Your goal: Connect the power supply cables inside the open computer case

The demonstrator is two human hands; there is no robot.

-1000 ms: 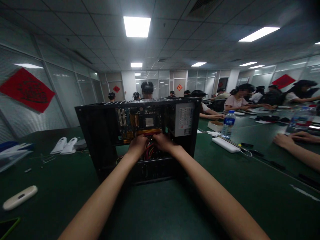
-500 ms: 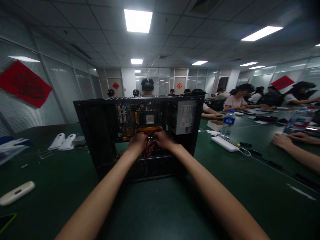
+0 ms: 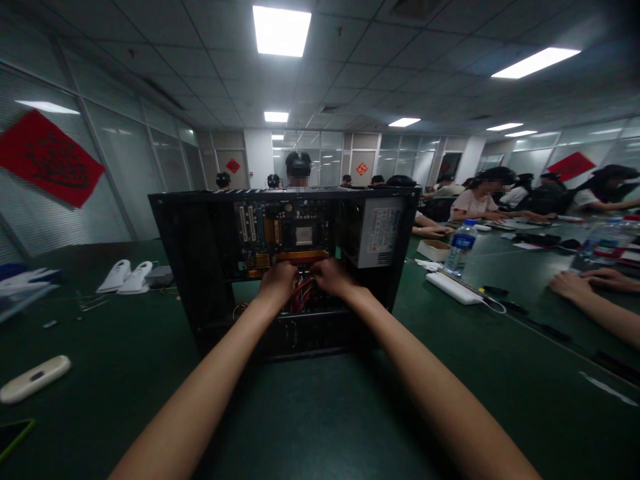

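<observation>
Two bare hands, left hand, right hand, fingers curled among red cables, grip unclear, boxy black metal computer case

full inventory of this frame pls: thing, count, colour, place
computer case: 1, black, open, centre of table
motherboard: 1, dark with coloured slots, inside case
power supply: 1, grey, right end of case
cables: bundle, red, between the hands
table: 1, dark green
water bottle: 1, clear, right of case
power strip: 1, white, by bottle
white device: 1, far left
co-worker's hands: 2, right edge
left hand: at cables, inside case
right hand: at cables, inside case
</observation>
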